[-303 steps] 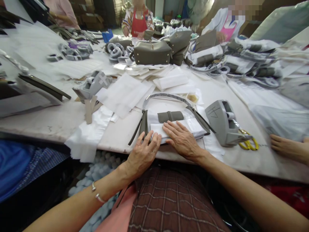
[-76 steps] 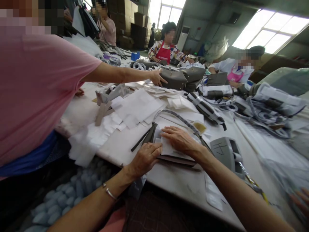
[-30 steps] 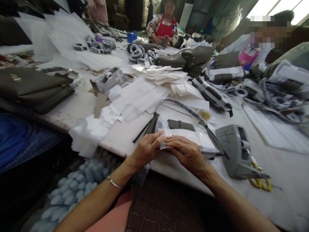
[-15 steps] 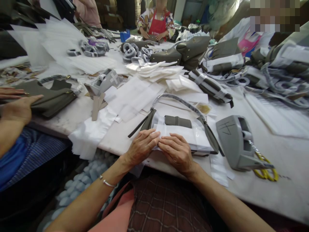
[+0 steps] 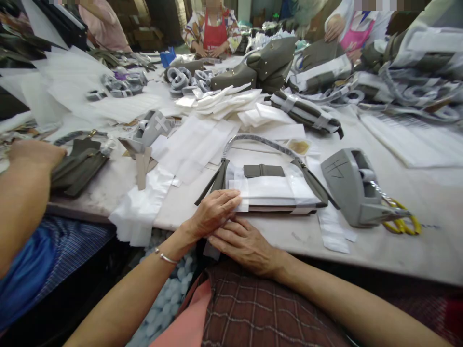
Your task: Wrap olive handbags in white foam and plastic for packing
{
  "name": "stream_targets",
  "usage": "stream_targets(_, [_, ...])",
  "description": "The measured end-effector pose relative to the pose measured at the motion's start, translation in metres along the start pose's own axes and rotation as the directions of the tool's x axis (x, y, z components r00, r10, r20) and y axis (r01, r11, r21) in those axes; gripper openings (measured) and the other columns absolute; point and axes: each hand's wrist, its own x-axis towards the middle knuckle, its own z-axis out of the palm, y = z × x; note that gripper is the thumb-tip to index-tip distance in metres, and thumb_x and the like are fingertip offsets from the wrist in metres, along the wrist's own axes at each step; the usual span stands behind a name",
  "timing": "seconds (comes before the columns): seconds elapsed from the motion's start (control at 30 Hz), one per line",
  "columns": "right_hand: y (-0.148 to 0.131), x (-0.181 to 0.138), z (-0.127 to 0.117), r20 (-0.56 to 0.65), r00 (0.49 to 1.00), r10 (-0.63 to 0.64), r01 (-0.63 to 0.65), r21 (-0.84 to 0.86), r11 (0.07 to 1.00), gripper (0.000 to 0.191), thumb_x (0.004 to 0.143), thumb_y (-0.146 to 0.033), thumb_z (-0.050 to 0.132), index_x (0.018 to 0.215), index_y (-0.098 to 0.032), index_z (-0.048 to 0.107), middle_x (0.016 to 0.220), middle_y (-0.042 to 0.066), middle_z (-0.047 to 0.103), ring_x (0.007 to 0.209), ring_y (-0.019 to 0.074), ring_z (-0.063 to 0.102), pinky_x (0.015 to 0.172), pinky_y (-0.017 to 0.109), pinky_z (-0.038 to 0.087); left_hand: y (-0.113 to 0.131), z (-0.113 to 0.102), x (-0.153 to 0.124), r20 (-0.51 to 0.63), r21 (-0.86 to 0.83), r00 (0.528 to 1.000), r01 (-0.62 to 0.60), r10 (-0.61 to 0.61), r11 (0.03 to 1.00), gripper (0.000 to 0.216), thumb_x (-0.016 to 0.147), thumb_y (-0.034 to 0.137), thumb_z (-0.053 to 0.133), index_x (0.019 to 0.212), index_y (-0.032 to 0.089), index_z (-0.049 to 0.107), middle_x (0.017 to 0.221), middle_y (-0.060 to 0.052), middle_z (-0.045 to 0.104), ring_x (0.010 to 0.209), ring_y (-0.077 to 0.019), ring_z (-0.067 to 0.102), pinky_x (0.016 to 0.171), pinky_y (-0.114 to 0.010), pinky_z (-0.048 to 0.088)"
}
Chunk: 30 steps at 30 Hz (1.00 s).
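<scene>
At the near edge of the table [image 5: 379, 250], flat on the bag [image 5: 263, 171]: left hand [image 5: 213, 212], fingers together, pressing the left end of the wrap [image 5: 269, 189]. Just below, right hand [image 5: 246, 243], fingers loosely together. Dispenser [image 5: 347, 185] right of bag.

Light: even, soft, bright tabletop | Shadows: faint | Edges: wide-angle stretched (corners smeared) | Centre: sharp

Tally: two grey tape dispensers [image 5: 349, 190] [image 5: 154, 130], near right and mid left. One pair of yellow scissors [image 5: 407, 222], near right. One paper-wrapped handbag [image 5: 264, 171], near centre. Two olive handbags [image 5: 235, 77] [image 5: 271, 60], far centre. One blue box [image 5: 167, 57], far.
</scene>
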Motion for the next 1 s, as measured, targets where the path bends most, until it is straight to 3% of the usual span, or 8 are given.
stream_targets(0.13, [0.003, 0.011, 0.018, -0.08, 0.996, 0.026, -0.029, -0.048, 0.998, 0.025, 0.103, -0.02, 0.043, 0.116, -0.018, 0.065, 0.106, 0.003, 0.071, 0.099, 0.0192, 0.055, 0.092, 0.037, 0.042, -0.003, -0.006, 0.003, 0.022, -0.027, 1.0, -0.015, 0.015, 1.0, 0.025, 0.096, 0.019, 0.053, 0.122, 0.017, 0.055, 0.122, -0.011, 0.066, 0.115, -0.0206, 0.061, 0.098, -0.035, 0.053])
stream_targets(0.27, [0.002, 0.01, 0.028, 0.01, 0.997, 0.071, -0.07, -0.072, 0.995, 0.021, 0.101, -0.021, 0.046, 0.104, -0.017, 0.067, 0.09, 0.006, 0.069, 0.088, 0.0209, 0.053, 0.079, 0.037, 0.042, -0.007, -0.004, 0.005, 0.026, -0.011, 1.0, 0.003, -0.002, 1.0, 0.029, 0.092, 0.018, 0.06, 0.121, 0.019, 0.055, 0.121, -0.009, 0.066, 0.112, -0.0204, 0.062, 0.098, -0.035, 0.054])
stream_targets(0.4, [0.005, 0.014, 0.034, -0.027, 0.995, 0.092, -0.093, -0.029, 0.995, 0.019, 0.097, -0.02, 0.052, 0.087, -0.018, 0.069, 0.074, 0.004, 0.063, 0.079, 0.0209, 0.051, 0.08, 0.038, 0.042, -0.011, -0.001, 0.005, 0.016, -0.001, 1.0, -0.01, 0.01, 1.0, 0.031, 0.091, 0.018, 0.062, 0.121, 0.019, 0.055, 0.12, -0.009, 0.066, 0.111, -0.0205, 0.063, 0.098, -0.035, 0.054])
stream_targets(0.6, [0.019, -0.004, -0.02, -0.095, 0.972, 0.216, -0.184, 0.27, 0.945, 0.016, 0.091, -0.012, 0.055, 0.092, -0.018, 0.07, 0.073, 0.003, 0.062, 0.071, 0.0166, 0.052, 0.065, 0.028, 0.044, -0.017, -0.006, 0.001, 0.02, 0.033, 0.998, -0.054, 0.053, 0.998, 0.032, 0.091, 0.018, 0.06, 0.123, 0.02, 0.056, 0.122, -0.009, 0.066, 0.112, -0.0213, 0.063, 0.097, -0.036, 0.055])
stream_targets(0.77, [0.009, -0.036, -0.04, -0.086, 0.94, 0.331, -0.299, 0.264, 0.917, 0.025, 0.089, -0.005, 0.051, 0.095, -0.019, 0.07, 0.072, 0.003, 0.065, 0.067, 0.0153, 0.054, 0.061, 0.027, 0.044, -0.004, 0.004, -0.003, -0.062, 0.082, 0.997, -0.047, 0.052, 0.996, 0.025, 0.095, 0.019, 0.056, 0.119, 0.02, 0.058, 0.12, -0.01, 0.068, 0.114, -0.0208, 0.063, 0.096, -0.035, 0.054])
stream_targets(0.83, [0.001, -0.033, -0.039, 0.034, 0.941, 0.338, -0.335, 0.267, 0.904, 0.019, 0.09, -0.009, 0.056, 0.091, -0.02, 0.072, 0.073, 0.003, 0.066, 0.068, 0.0156, 0.058, 0.063, 0.028, 0.046, 0.003, 0.009, -0.005, -0.088, 0.094, 0.996, -0.025, 0.033, 0.995, 0.024, 0.095, 0.017, 0.055, 0.119, 0.02, 0.059, 0.121, -0.01, 0.068, 0.116, -0.0218, 0.063, 0.095, -0.035, 0.055])
stream_targets(0.93, [-0.004, -0.007, -0.055, 0.408, 0.894, 0.185, -0.372, 0.445, 0.814, 0.005, 0.089, -0.023, 0.068, 0.087, -0.023, 0.072, 0.076, -0.002, 0.07, 0.069, 0.0122, 0.064, 0.064, 0.022, 0.05, 0.009, 0.012, -0.006, -0.103, 0.079, 0.995, -0.001, 0.009, 0.997, 0.024, 0.095, 0.015, 0.054, 0.118, 0.02, 0.06, 0.122, -0.01, 0.068, 0.119, -0.0223, 0.062, 0.095, -0.036, 0.055])
stream_targets(1.0, [0.002, 0.015, -0.074, 0.467, 0.873, 0.139, -0.416, 0.568, 0.71, 0.004, 0.09, -0.026, 0.069, 0.088, -0.023, 0.072, 0.08, -0.005, 0.072, 0.069, 0.0086, 0.065, 0.064, 0.017, 0.05, 0.01, 0.011, -0.006, -0.106, 0.053, 0.994, 0.003, 0.003, 0.999, 0.024, 0.096, 0.015, 0.053, 0.119, 0.02, 0.06, 0.123, -0.01, 0.068, 0.12, -0.0219, 0.061, 0.097, -0.036, 0.054])
